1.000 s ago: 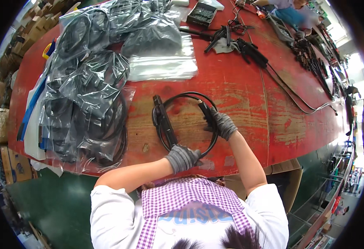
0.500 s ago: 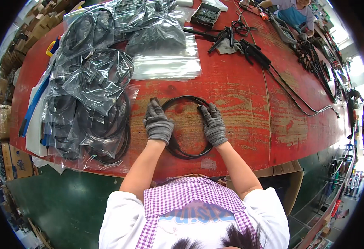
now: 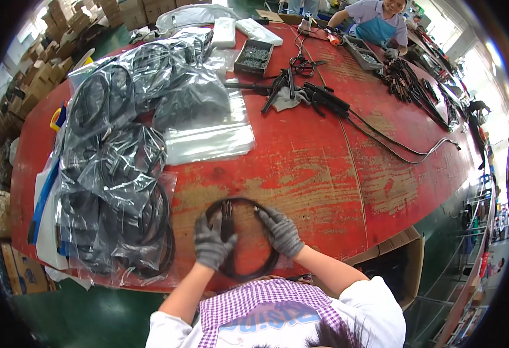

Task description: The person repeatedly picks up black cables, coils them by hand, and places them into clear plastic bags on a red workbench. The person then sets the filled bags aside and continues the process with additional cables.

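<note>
A coiled black cable [image 3: 244,200] lies in a ring on the worn red table before me, close to its near edge. My left hand [image 3: 211,242], in a grey glove, grips the left side of the coil. A thick dark connector end [image 3: 228,216] with light prongs stands up beside its thumb, inside the ring. On the opposite side my right hand [image 3: 283,233], gloved alike, closes its fingers on the coil near a cable end with a small metal tip [image 3: 257,209]. Parts of the cable under both hands are hidden.
Bagged coiled cables [image 3: 112,156] are heaped on the left. Flat clear bags [image 3: 208,139] lie beyond my hands. Farther off are a tray of small parts [image 3: 253,57] and black clamp-like tools [image 3: 327,100]. A person [image 3: 376,23] sits at the far right beside loose cables [image 3: 420,93].
My view has tilted up, so the table sits lower in the picture. Both hands have drawn the coil slightly nearer to me. The connector end now shows upright by my left thumb.
</note>
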Tool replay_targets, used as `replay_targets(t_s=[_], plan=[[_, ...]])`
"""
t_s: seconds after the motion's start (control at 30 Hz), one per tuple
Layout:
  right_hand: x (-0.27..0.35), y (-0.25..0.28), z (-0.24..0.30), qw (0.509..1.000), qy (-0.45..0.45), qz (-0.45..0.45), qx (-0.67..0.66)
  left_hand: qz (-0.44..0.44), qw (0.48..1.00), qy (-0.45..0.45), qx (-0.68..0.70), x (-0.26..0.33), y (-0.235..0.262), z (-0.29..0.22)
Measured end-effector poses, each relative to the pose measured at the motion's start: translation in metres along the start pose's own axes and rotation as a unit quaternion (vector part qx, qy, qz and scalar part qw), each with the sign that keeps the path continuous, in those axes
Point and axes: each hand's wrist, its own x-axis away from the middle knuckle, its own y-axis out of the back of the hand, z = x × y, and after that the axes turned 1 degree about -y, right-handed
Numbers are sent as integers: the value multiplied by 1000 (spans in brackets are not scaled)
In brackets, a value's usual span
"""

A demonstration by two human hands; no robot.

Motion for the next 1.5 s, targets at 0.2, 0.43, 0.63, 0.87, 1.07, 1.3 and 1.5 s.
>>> replay_targets(t_s=[0.2,0.43,0.63,0.87,1.07,1.3,1.5], plan=[[-122,33,-107,940,-157,-132,-274,-39,998,5,44,16,10,-2],[-327,67,-177,918,-354,-122,131,-63,996,30,50,23,3,9],[-321,75,-330,899,-347,-97,247,-6,998,-59,12,11,11,-18],[-120,46,-68,494,-296,147,-804,-27,999,29,38,20,10,5],[54,26,39,388,-491,197,-755,-19,999,-8,40,20,-2,8],[45,-1,75,953,-165,246,-69,-6,999,-11,30,21,1,11],[-15,9,51,963,-79,257,33,-22,997,-48,53,25,0,13]])
